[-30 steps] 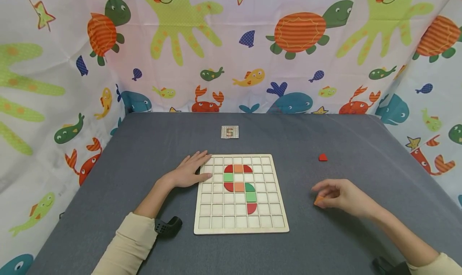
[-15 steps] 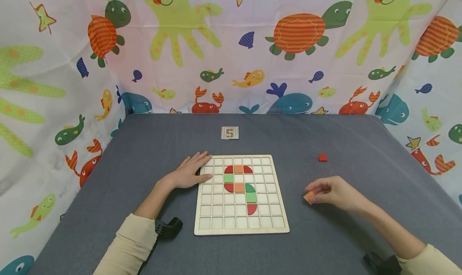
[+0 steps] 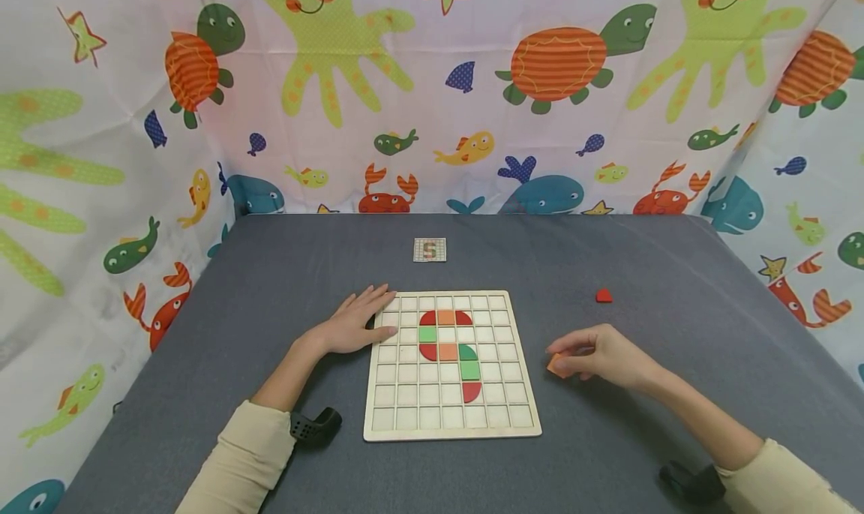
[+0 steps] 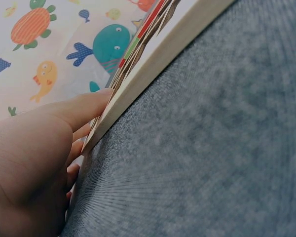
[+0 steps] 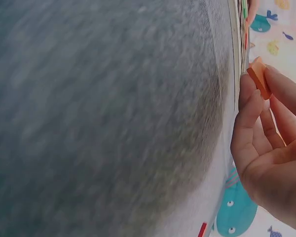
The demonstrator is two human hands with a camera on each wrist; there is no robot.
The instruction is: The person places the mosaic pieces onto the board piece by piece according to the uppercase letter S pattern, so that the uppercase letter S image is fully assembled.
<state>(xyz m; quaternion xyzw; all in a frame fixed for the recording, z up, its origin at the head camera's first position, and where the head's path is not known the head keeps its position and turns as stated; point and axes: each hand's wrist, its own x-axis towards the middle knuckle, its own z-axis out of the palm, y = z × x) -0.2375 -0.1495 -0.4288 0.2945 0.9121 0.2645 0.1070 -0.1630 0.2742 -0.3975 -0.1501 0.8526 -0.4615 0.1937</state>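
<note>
Just right of the wooden grid board, my right hand pinches a small orange square tile between thumb and fingertips. The right wrist view shows the orange tile tilted in the fingers. My left hand rests on the board's upper left edge, fingers spread and thumb over the rim. In the left wrist view, the thumb of the left hand lies on the board's edge. Red quarter-round tiles, orange squares, green squares and a dark green quarter-round sit in the cells.
A red quarter-round tile lies on the grey tabletop beyond the right hand. Behind the board is a small card with a coloured S-like pattern on a grid. A printed sea-animal curtain hangs around the table.
My right hand has moved left toward the board, carrying the orange square tile just above the table. The left hand stays in place on the board.
</note>
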